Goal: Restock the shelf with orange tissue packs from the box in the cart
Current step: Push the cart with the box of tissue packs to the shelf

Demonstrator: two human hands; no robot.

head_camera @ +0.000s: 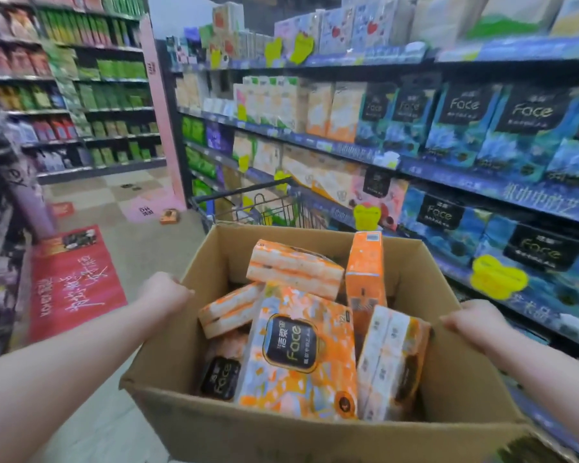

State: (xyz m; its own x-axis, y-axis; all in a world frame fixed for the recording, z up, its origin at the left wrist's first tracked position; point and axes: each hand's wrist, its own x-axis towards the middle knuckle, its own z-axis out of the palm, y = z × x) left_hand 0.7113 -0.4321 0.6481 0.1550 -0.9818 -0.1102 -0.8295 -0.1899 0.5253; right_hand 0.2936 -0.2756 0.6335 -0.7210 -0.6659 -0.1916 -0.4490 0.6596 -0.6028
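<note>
An open cardboard box (281,436) fills the lower middle of the head view, resting in a wire cart (274,208). Several orange tissue packs lie jumbled inside; the biggest orange pack (298,349) faces up with a black "Face" label, another orange pack (295,267) lies across the back, and one (365,272) stands upright. My left hand (164,292) grips the box's left wall at its rim. My right hand (472,320) grips the right rim. The shelf (348,152) on the right holds orange packs (335,108) beside blue "Face" packs (465,121).
The shelving runs along the right, close to the cart, with yellow price tags (498,277) sticking out. A red floor mat (74,279) lies left. A small orange item (170,216) sits on the floor ahead. More shelves (97,95) close the aisle's far end.
</note>
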